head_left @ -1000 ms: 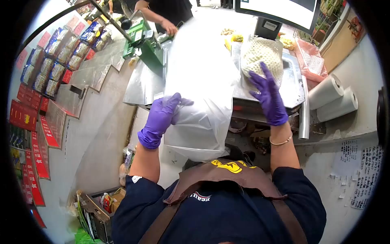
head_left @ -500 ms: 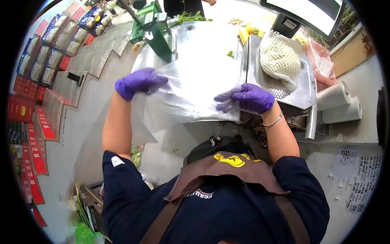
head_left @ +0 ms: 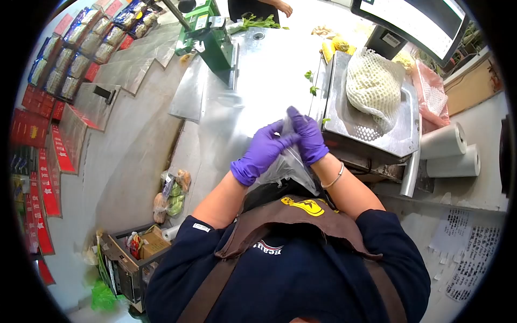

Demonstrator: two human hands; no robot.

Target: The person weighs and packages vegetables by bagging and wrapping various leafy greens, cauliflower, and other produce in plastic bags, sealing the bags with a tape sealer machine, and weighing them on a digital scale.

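Both my hands wear purple gloves and are brought together above the near edge of the metal counter (head_left: 215, 142). My left hand (head_left: 264, 152) pinches the gathered part of a clear plastic bag (head_left: 291, 171). Close against it, my right hand (head_left: 309, 137) grips the same bag, fingers pointing up. The rest of the bag hangs down in front of my brown apron (head_left: 291, 223). Some of the fingertips are blurred or hidden behind the plastic.
A steel weighing tray (head_left: 344, 116) on the right carries a white foam net (head_left: 374, 89), below a screen (head_left: 425, 24). A green device (head_left: 212, 46) stands at back left. Paper rolls (head_left: 444, 142) lie at right. Another person's hand (head_left: 284, 7) shows at the far edge.
My hands, spread wide apart on the bag before, have come together nearer my body. The stretched-out bag is now bunched between them and hangs downward.
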